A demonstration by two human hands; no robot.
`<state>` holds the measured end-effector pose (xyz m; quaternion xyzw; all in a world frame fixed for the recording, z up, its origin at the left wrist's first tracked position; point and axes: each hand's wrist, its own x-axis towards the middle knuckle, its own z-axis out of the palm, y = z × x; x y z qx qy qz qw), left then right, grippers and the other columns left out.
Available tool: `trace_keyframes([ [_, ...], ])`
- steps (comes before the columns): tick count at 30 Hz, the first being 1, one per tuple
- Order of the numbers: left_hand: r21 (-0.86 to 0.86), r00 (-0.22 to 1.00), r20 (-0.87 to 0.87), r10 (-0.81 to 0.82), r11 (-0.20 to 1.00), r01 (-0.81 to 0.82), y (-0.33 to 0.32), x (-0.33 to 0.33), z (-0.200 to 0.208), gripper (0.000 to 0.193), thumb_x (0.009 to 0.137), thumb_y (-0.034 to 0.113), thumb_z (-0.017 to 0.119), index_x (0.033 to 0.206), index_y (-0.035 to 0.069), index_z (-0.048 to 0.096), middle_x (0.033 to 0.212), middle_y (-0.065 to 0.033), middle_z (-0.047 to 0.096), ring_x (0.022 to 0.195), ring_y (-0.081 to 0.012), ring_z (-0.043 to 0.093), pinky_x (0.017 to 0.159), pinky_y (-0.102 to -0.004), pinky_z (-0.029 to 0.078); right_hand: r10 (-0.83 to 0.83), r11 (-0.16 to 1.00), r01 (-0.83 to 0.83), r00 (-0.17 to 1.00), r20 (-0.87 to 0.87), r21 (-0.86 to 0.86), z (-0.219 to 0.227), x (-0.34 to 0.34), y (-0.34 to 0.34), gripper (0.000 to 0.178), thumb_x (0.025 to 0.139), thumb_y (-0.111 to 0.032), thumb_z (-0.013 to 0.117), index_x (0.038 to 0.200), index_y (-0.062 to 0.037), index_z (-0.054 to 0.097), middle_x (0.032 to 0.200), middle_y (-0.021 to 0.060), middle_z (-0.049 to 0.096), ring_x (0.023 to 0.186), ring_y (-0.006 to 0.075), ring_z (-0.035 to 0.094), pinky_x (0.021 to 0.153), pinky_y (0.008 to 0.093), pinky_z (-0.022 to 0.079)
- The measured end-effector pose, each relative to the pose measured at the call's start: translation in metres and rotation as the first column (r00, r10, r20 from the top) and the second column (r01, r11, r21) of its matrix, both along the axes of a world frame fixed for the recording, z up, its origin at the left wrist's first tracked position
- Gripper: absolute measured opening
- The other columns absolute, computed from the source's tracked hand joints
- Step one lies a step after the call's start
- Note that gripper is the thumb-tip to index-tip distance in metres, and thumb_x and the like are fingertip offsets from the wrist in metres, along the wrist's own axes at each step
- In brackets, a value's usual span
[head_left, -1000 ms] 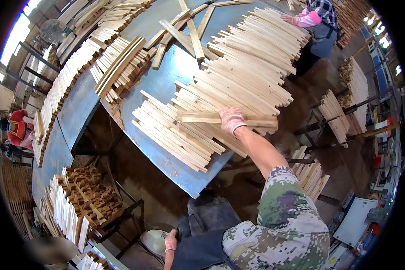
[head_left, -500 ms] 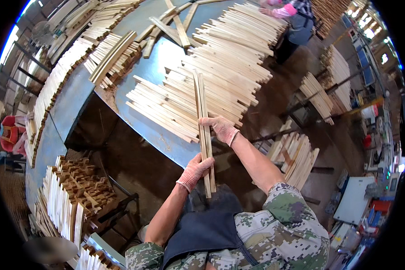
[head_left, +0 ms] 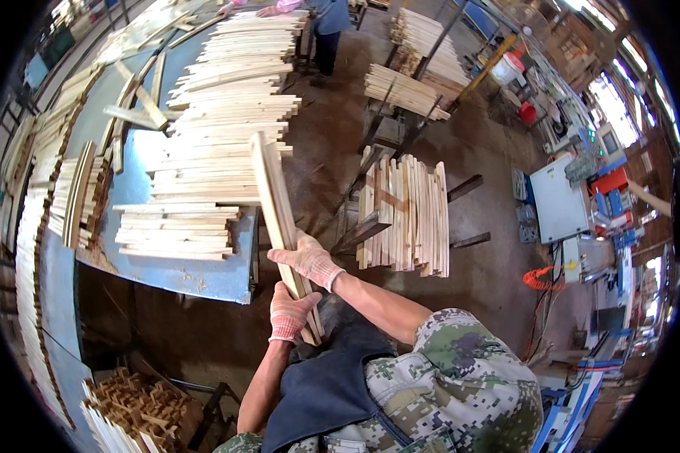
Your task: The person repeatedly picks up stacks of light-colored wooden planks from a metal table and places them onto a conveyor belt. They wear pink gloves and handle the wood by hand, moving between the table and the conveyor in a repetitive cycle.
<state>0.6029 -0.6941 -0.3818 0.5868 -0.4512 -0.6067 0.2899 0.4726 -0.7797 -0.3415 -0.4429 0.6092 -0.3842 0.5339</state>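
My left hand [head_left: 291, 311], in a pinkish work glove, is closed around the lower part of a small bundle of long pale wooden strips [head_left: 273, 198]. Just above it my gloved right hand [head_left: 307, 259] grips the same strips. They are held at a slant in front of my apron, with the upper end tipped forward and to the left. Beside that end, many similar strips [head_left: 227, 143] lie in rows on a blue metal table [head_left: 238, 283]. A smaller group of strips [head_left: 175, 232] lies near the table's front edge.
Right of the table, a stack of strips [head_left: 406, 219] rests on a metal rack with projecting bars [head_left: 468, 187]. Another stack [head_left: 404, 89] stands farther back. A co-worker [head_left: 329, 34] is at the table's far end. Short wood pieces [head_left: 140, 404] are piled at lower left.
My view has turned to the right, so the table appears farther left and the rack nearer the middle. The strips now tilt more to the left, and my hands are closer together on them.
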Motion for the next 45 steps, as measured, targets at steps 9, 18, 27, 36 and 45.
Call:
trace_keyframes([
  [9,0.037,0.892,-0.412,-0.188,0.974,0.223,-0.067,-0.096,0.032,0.075,0.099,0.025,0.078,0.162,0.003,0.044,0.135,-0.0114,0.066,0.116,-0.0184,0.063,0.101,-0.0337,0.052,-0.438,0.892,0.446,0.894,0.097,-0.079,0.033,-0.216,-0.013,0.04,0.092,-0.031,0.08,0.111,0.0019,0.067,0.096,0.0089,0.072,0.087,0.0171,0.068,0.075,0.0307,0.056],
  [18,0.215,0.969,0.236,-0.076,0.976,0.024,-0.04,-0.038,-0.109,0.049,0.101,0.027,0.073,0.141,-0.001,0.065,0.106,-0.0031,0.07,0.087,-0.0114,0.062,0.075,-0.0289,0.052,-0.101,0.822,0.447,0.724,-0.682,0.353,-0.104,-0.425,-0.038,0.06,0.087,-0.054,0.079,0.102,0.0043,0.074,0.088,0.0221,0.074,0.083,0.0306,0.073,0.077,0.0445,0.058],
  [27,0.726,0.841,0.45,0.302,0.425,-0.541,0.065,-0.004,-0.12,0.024,0.103,0.027,0.07,0.114,0.006,0.064,0.086,-0.0029,0.06,0.066,-0.019,0.058,0.064,-0.0348,0.054,0.114,0.701,0.431,0.718,-0.686,0.568,-0.254,-0.476,-0.103,0.071,0.093,-0.039,0.08,0.148,-0.0035,0.054,0.118,0.0237,0.072,0.105,0.0333,0.074,0.086,0.0475,0.059],
  [36,0.661,0.89,0.333,0.312,0.597,-0.456,-0.016,-0.078,-0.11,0.041,0.105,0.028,0.069,0.137,0.003,0.064,0.098,-0.0006,0.067,0.085,-0.0143,0.063,0.079,-0.0331,0.056,0.298,0.747,0.391,0.526,-0.796,0.538,-0.264,-0.486,-0.119,0.111,0.093,-0.046,0.08,0.171,-0.0071,0.011,0.147,0.0298,0.058,0.125,0.0406,0.068,0.103,0.0504,0.057],
  [45,0.697,0.926,0.25,0.283,0.611,-0.375,-0.018,-0.089,-0.127,0.042,0.105,0.028,0.071,0.141,0.006,0.065,0.104,-0.0041,0.074,0.082,-0.0139,0.065,0.076,-0.0319,0.056,0.378,0.659,0.35,0.61,-0.696,0.665,-0.289,-0.497,-0.112,0.114,0.099,-0.047,0.072,0.172,-0.002,-0.003,0.127,0.0288,0.073,0.109,0.0401,0.075,0.097,0.0472,0.059],
])
